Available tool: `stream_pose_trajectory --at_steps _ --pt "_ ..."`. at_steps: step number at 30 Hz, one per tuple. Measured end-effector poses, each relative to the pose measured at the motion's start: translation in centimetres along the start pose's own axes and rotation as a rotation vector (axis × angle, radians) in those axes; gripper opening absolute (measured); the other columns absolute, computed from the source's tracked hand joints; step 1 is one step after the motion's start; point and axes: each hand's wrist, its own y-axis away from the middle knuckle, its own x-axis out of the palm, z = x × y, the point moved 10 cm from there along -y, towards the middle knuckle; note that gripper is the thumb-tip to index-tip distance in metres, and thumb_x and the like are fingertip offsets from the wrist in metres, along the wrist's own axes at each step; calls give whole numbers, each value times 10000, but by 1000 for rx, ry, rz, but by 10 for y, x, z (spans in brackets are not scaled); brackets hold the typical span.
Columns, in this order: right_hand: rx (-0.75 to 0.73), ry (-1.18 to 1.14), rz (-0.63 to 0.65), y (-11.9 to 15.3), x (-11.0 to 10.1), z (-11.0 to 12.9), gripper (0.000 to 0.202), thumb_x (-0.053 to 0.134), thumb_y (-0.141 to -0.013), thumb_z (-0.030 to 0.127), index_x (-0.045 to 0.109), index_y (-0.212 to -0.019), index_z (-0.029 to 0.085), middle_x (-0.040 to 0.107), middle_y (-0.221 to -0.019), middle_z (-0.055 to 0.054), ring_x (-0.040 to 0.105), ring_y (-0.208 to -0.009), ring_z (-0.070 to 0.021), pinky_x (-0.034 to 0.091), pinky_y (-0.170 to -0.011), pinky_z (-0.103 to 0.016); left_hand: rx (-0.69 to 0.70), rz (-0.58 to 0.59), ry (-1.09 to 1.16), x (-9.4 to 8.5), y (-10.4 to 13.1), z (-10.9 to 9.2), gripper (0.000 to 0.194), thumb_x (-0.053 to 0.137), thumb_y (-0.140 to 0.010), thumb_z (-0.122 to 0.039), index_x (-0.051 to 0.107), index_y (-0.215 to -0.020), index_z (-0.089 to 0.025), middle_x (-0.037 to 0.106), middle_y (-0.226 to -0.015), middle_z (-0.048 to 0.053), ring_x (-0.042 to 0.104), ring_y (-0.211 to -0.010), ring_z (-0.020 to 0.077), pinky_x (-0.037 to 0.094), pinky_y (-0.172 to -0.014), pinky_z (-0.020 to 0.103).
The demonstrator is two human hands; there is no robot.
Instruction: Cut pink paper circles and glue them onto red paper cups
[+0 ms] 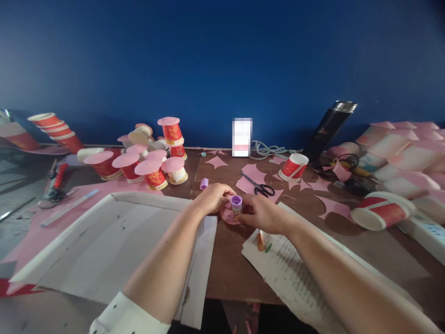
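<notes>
Upright in my right hand (260, 213) is a glue stick (237, 204) with a purple end facing up. Its lower end meets a small pink paper disc (227, 216) on the brown table. My left hand (217, 196) has its fingers closed at the far edge of that disc, just left of the glue stick; its fingertips are partly hidden. A loose purple cap (204, 183) lies beyond my left wrist. Black-handled scissors (262, 189) rest on pink paper scraps (251, 176) beyond my right hand.
Red paper cups with pink discs on top (153, 174) crowd the left back. A white box lid (114, 232) lies under my left forearm, a printed sheet (295, 264) under my right. One cup (294, 168), a black flask (328, 130) and stacked pieces (406, 153) occupy the right.
</notes>
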Motion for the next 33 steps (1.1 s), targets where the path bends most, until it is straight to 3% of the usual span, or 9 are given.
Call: stream_pose_trajectory --at_steps 5,11,14,19,23,26,30,33 --pt "52 -2 39 4 -5 -5 236 655 -770 426 650 -826 197 597 -673 33 503 -608 -113 348 -561 -229 -8 -5 5 -1 1 -1 248 533 -737 -268 708 -901 -206 716 -854 11 628 -729 157 451 -654 251" --pt "59 -204 -253 8 -36 -13 308 614 -798 486 639 -894 194 637 -777 -6 548 -669 -137 398 -584 -245 -106 8 41 1 3 5 283 501 -712 -200 703 -910 -191 686 -758 1 578 -603 120 391 -525 214" --pt "53 -131 -321 6 -35 -15 294 643 -771 474 637 -841 188 610 -710 3 525 -622 -130 391 -560 -244 -53 -12 6 -2 2 -2 242 511 -697 -186 705 -842 -184 684 -751 8 583 -642 133 400 -559 223" --pt "7 73 -263 -3 -9 -11 179 653 -768 363 655 -831 195 627 -764 -8 542 -663 -140 394 -601 -251 58 2 -27 -3 0 -10 223 530 -660 -160 703 -798 -181 698 -765 10 611 -720 163 427 -626 236" --pt "17 108 -246 -5 -6 -12 179 645 -772 332 664 -890 198 649 -807 -16 564 -700 -155 398 -626 -257 74 8 -7 -2 0 -7 260 513 -692 -169 706 -866 -177 717 -826 26 638 -756 174 455 -679 255" --pt "50 78 -174 -3 -5 -15 184 634 -774 329 658 -907 205 647 -730 6 561 -643 -145 381 -577 -243 79 6 -11 -1 0 -6 231 510 -733 -206 701 -861 -183 718 -829 25 641 -751 175 461 -690 266" --pt "83 37 -99 1 -10 -18 181 667 -733 365 654 -789 194 588 -585 33 510 -531 -118 345 -502 -233 80 -11 -17 -2 0 -7 229 514 -735 -197 702 -865 -191 712 -843 19 633 -766 175 461 -704 277" --pt "93 -208 -156 4 -24 -22 257 666 -734 429 653 -786 178 622 -655 3 553 -584 -135 404 -538 -247 27 -16 16 -2 2 -4 239 515 -721 -189 701 -871 -186 701 -804 15 616 -694 152 438 -616 244"
